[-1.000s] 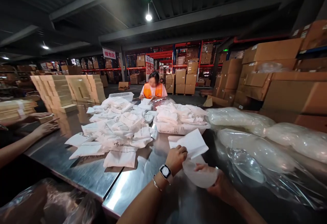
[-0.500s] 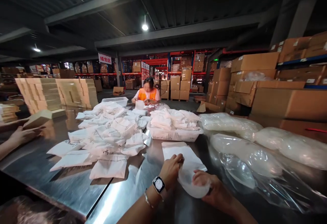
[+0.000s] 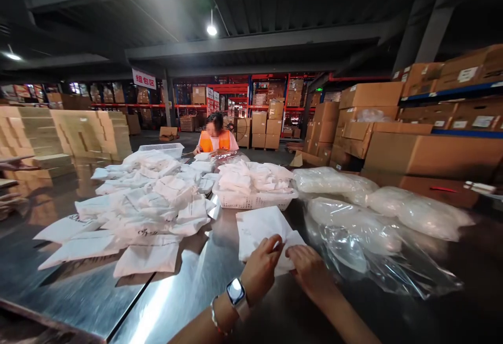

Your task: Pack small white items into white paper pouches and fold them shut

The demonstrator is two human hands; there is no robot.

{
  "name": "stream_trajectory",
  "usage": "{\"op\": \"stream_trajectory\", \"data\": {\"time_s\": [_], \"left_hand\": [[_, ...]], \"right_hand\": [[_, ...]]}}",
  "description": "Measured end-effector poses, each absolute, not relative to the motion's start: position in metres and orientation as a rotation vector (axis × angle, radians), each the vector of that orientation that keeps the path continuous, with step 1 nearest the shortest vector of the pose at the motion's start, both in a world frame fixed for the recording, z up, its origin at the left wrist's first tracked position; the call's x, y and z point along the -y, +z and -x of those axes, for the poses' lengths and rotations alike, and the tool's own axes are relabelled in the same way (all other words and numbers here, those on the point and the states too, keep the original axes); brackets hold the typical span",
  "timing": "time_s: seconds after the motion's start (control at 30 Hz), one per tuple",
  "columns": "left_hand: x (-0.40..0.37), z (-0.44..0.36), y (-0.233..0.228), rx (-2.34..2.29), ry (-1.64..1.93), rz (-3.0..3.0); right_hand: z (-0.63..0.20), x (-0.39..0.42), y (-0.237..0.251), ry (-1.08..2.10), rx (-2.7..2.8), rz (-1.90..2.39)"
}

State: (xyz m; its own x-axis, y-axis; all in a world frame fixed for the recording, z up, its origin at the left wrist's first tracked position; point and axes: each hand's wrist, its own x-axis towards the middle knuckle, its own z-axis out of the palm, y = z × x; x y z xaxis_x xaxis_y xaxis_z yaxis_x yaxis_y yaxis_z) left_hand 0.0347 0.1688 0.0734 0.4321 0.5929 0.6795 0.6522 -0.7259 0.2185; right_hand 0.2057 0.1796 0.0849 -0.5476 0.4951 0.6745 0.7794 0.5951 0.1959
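Note:
A white bag (image 3: 257, 224) lies flat on the metal table in front of me, its near corner lifted between my hands. My left hand (image 3: 262, 266), wearing a watch and a bracelet, has its fingers curled in a pinch at the bag's near edge. From the other side my right hand (image 3: 308, 268) grips the same edge, fingertips pressed together on the white material. The translucent rounded piece is hidden by the bag and hands or cannot be made out. Left of the bag spreads a pile of filled white bags (image 3: 147, 252), some with dark print.
Behind the bag stands a white perforated basket (image 3: 257, 201) heaped with white bags. Clear plastic sacks (image 3: 353, 223) of translucent items lie to the right. Across the table sits a person in an orange vest (image 3: 216, 141). Stacked light boxes (image 3: 92, 132) rise at left.
The translucent rounded piece between my hands has gone from view. My right hand has moved up and left to the bag's edge. The camera view has shifted right.

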Motion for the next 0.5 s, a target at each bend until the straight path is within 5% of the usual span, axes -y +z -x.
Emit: {"op": "stream_trajectory", "data": {"time_s": [0.23,0.5], "left_hand": [[-0.152,-0.051,0.071,1.137,-1.178,2.502],[-0.14,-0.063,0.069,0.909,-0.98,2.574]], "right_hand": [[-0.197,-0.168,0.069,-0.968,2.019,1.317],[-0.209,-0.196,0.013,-0.124,2.051,1.192]]}}
